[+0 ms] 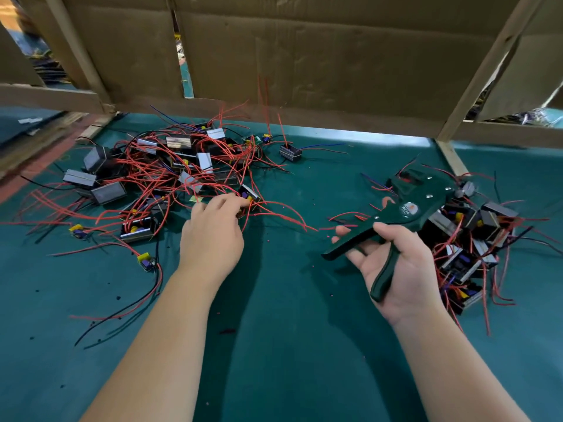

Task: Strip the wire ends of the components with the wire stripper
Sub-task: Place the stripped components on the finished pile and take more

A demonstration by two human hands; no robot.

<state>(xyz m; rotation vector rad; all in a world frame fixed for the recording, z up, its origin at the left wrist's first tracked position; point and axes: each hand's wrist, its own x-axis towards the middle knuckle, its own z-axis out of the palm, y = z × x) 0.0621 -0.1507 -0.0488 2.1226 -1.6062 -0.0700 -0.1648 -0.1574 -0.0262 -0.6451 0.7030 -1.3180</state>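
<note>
A big tangle of small black components with red and black wires (158,175) covers the left of the green table. My left hand (213,233) reaches into its right edge, fingers pinching one component (250,194) with red wires. My right hand (396,269) holds a dark green wire stripper (405,205) by its handles, palm up, jaws pointing up and away. The handles are spread apart. Behind and right of that hand lies a second pile of components (475,248).
The green table mat (289,330) carries tiny red insulation scraps. One lone component (291,152) sits behind the piles. A cardboard wall (304,56) on wooden framing closes off the back, with a wooden post (451,156) at the right.
</note>
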